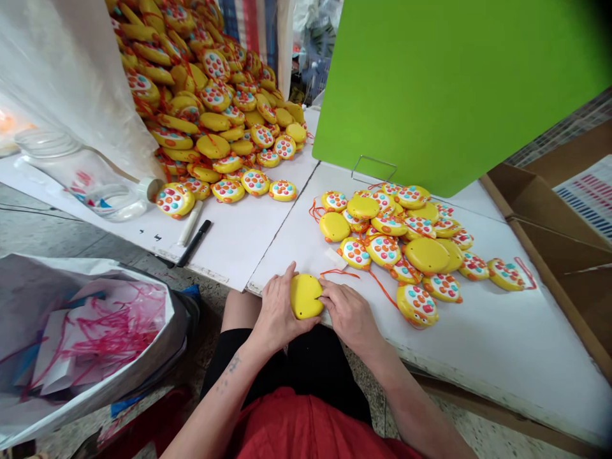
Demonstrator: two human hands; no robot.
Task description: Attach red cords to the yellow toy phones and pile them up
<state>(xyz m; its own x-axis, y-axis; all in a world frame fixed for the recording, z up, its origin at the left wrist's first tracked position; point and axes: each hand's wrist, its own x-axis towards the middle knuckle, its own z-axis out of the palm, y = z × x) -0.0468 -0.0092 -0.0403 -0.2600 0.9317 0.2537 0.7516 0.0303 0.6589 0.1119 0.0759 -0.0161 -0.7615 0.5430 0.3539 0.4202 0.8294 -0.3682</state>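
At the table's front edge, my left hand (277, 309) grips a yellow oval toy (306, 296) by its side, thumb below and fingers above. The toy's plain back faces up and has small holes in it. My right hand (348, 313) is closed in a pinch at the toy's right edge. A small dark tip shows at those fingertips; what it belongs to is hidden. Just beyond my hands lies a red cord (340, 273). A heap of similar toys (382, 248), with coloured dots on white faces, spreads to the right.
A large pile of the toys (215, 95) rises at the back left. Nearby are a clear plastic jar (90, 182), a white stick (190, 223) and a black marker (194, 243). A green board (430, 83) stands behind; cardboard boxes (545, 255) flank the right. A bag (176, 331) holds pink strands.
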